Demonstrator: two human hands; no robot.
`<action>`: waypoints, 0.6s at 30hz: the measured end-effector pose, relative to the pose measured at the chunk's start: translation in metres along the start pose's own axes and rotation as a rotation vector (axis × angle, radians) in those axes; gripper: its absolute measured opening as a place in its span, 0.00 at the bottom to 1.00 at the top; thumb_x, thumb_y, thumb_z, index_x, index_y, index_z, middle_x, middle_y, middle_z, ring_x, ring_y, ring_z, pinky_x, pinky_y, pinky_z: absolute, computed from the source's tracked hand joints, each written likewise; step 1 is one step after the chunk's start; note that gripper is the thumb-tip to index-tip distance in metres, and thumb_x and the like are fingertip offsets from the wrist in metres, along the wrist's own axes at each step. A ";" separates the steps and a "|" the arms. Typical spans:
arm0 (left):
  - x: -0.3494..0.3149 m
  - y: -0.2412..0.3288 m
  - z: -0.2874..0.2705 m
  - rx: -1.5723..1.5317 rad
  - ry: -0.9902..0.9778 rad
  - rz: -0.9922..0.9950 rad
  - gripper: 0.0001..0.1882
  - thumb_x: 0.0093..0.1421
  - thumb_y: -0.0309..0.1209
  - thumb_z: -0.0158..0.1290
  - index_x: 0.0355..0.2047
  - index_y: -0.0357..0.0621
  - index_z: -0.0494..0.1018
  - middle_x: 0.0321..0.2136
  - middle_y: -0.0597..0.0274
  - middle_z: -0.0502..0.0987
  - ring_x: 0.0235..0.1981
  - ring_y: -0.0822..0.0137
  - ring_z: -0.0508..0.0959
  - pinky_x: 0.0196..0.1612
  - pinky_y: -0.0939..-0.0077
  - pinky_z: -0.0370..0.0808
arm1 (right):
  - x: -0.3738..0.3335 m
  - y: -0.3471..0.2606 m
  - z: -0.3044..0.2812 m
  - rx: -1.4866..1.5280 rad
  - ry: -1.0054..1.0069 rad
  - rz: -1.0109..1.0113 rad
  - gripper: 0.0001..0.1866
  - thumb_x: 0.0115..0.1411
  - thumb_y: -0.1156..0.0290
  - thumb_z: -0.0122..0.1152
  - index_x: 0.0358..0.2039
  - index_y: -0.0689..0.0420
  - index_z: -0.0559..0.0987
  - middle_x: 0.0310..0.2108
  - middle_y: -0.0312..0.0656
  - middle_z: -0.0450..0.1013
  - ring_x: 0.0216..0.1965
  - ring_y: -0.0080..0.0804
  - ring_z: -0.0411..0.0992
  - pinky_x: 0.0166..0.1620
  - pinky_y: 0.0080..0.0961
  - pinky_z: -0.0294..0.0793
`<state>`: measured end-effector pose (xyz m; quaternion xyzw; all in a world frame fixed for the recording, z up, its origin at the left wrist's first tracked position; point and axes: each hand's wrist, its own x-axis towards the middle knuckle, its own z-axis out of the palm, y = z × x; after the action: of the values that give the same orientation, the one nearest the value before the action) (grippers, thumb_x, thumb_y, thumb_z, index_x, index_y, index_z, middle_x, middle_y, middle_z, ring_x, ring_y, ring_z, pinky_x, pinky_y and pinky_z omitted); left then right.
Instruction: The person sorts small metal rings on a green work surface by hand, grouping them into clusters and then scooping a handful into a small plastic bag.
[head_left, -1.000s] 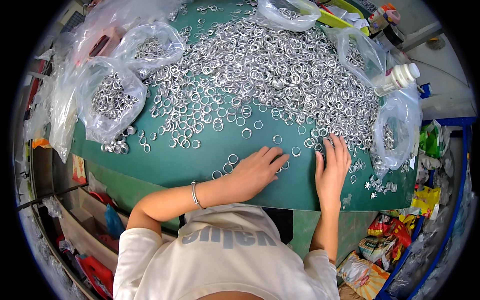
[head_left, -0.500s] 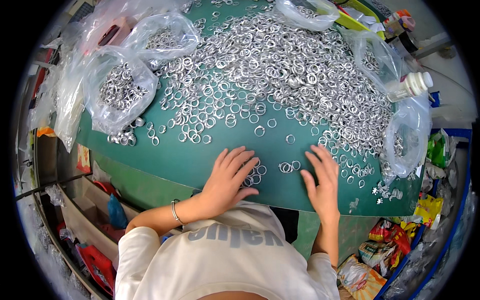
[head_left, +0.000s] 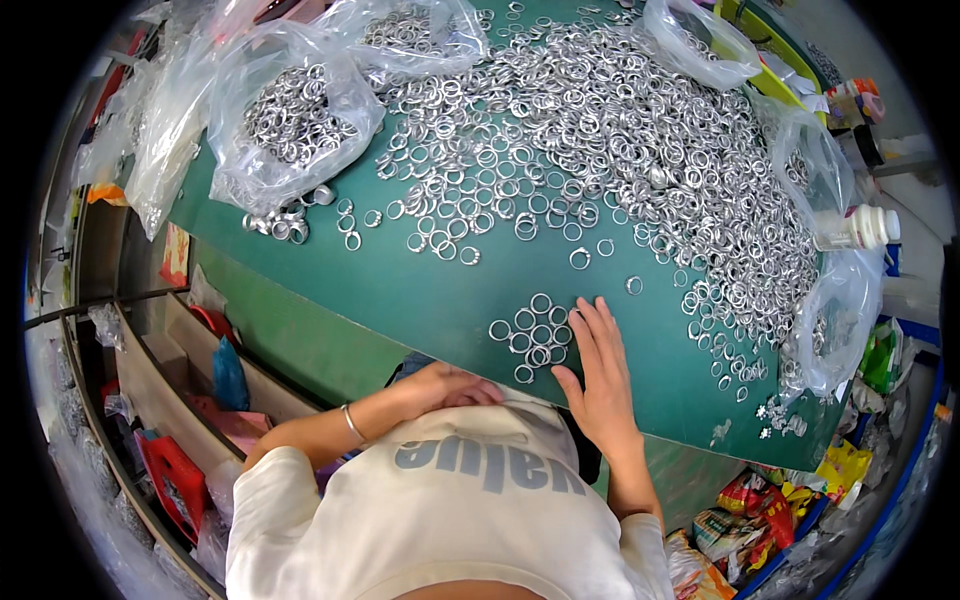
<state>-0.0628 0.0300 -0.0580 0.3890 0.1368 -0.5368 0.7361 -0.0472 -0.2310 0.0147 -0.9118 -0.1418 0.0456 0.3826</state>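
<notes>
Watching remotely, I see a green table above a green floor, a ring pile heaped over its far side, clear bags flanking it. The right hand is unclenched and free, fingers extended, thumb apart; the left hand lies at the near edge, its grasp something I can't tell. Just beside the right hand lies a small ring cluster.

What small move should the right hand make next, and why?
Probably the right hand should slide the small group of rings toward the left hand: its open fingers are right beside them, and the left hand is by the table's near edge.
</notes>
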 end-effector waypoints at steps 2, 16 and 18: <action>0.012 0.011 0.009 -0.280 -0.185 -0.101 0.27 0.69 0.44 0.38 0.63 0.44 0.58 0.55 0.33 0.66 0.55 0.47 0.70 0.56 0.63 0.71 | 0.002 0.000 -0.001 -0.090 -0.042 -0.024 0.33 0.53 0.71 0.65 0.60 0.61 0.66 0.63 0.52 0.57 0.67 0.55 0.52 0.65 0.51 0.55; 0.048 -0.002 0.023 -1.055 -0.623 -0.113 0.34 0.65 0.58 0.40 0.63 0.49 0.60 0.61 0.52 0.65 0.59 0.47 0.68 0.63 0.47 0.61 | -0.037 -0.018 0.029 -0.001 -0.095 -0.135 0.26 0.54 0.66 0.65 0.52 0.63 0.73 0.60 0.52 0.63 0.63 0.54 0.59 0.62 0.56 0.57; 0.052 -0.006 0.019 -1.057 -0.642 -0.134 0.32 0.66 0.55 0.39 0.60 0.45 0.64 0.58 0.50 0.68 0.56 0.51 0.70 0.62 0.48 0.63 | -0.037 -0.024 0.026 0.079 -0.156 -0.162 0.21 0.56 0.71 0.61 0.50 0.64 0.75 0.58 0.51 0.65 0.62 0.53 0.62 0.62 0.54 0.59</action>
<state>-0.0522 -0.0201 -0.0804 -0.2182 0.1802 -0.5316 0.7983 -0.0927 -0.2080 0.0128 -0.8753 -0.2426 0.0907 0.4084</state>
